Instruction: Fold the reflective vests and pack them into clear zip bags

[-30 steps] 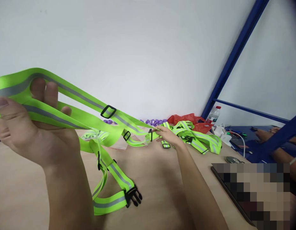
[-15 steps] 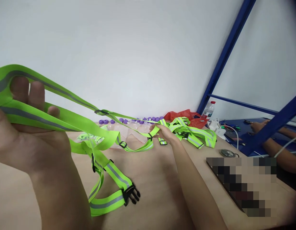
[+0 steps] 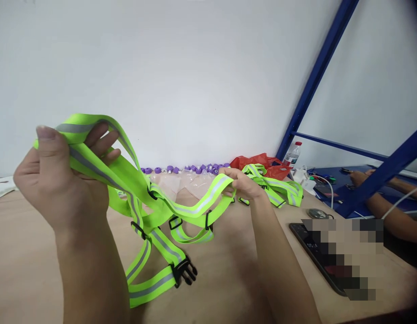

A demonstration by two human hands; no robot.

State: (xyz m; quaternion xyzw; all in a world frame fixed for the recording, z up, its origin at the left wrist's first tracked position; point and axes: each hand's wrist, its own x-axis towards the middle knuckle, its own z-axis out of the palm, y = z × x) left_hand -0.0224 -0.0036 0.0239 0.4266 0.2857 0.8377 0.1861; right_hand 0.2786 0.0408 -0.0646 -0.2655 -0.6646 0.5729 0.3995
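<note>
A neon-green reflective harness with a grey stripe hangs between my two hands over the table. My left hand is closed round its upper straps, with the thumb over the webbing and some fingers inside a loop. My right hand pinches a strap farther out, toward the back of the table. Black slide adjusters sit along the straps. Below, a black side-release buckle with its prongs free lies at the end of a lower strap near the tabletop.
More green reflective straps lie at the back right before a red plastic bag. Purple pieces and clear bags line the wall. A bottle, a phone and a blue frame stand right; another person's arm is beyond.
My left hand has moved right and inward with its straps, and the harness hangs slacker. My right hand has shifted slightly right, still gripping a strap.
</note>
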